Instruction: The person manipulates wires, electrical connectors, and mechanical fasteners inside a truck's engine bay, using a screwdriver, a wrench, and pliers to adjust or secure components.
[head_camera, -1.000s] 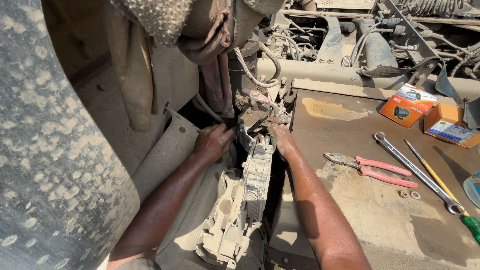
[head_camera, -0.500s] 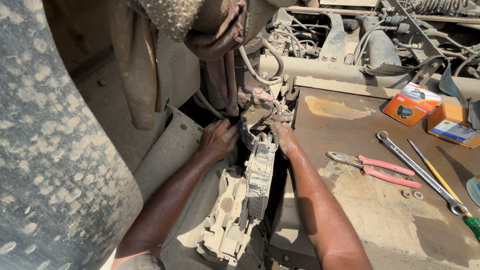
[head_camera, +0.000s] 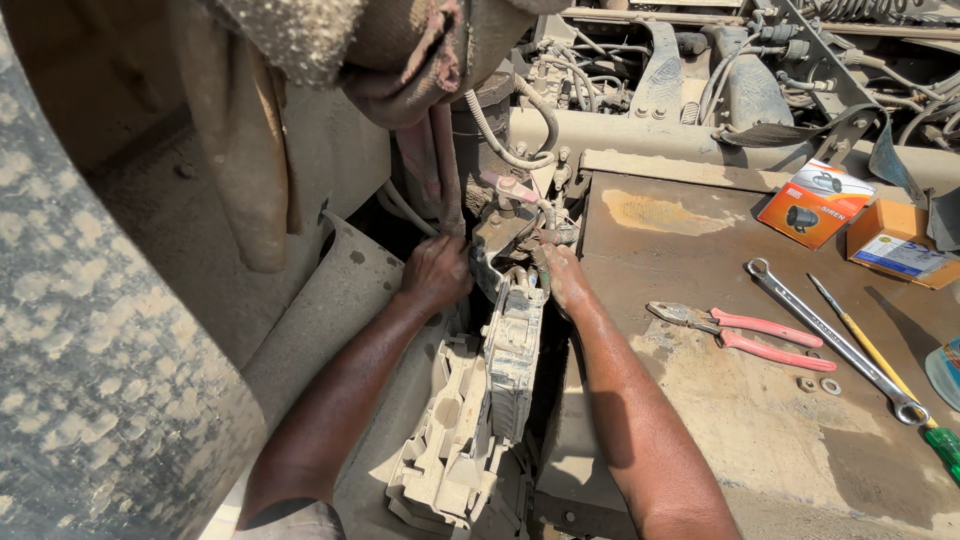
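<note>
Both my arms reach into a gap beside a dusty metal deck (head_camera: 700, 420) of a vehicle. My left hand (head_camera: 436, 274) is curled against the left side of a grimy metal fitting with hoses and wires (head_camera: 506, 228). My right hand (head_camera: 563, 276) presses on its right side, fingers tucked among the wires. Just below my hands hangs a dusty grey box-shaped part (head_camera: 512, 358), with a beige moulded plastic cover (head_camera: 445, 450) lying open to its left. What my fingers grip is hidden.
On the deck lie red-handled pliers (head_camera: 745, 329), a long spanner (head_camera: 835, 340), a yellow-shafted screwdriver (head_camera: 870, 345), two small washers (head_camera: 817, 383) and two cardboard boxes (head_camera: 816, 203). Engine hoses and pipes (head_camera: 660, 70) fill the back. Dirty cloth (head_camera: 400, 60) hangs above.
Both hands stay at the fitting with only slight shifts. The view has edged a little closer and to the left.
</note>
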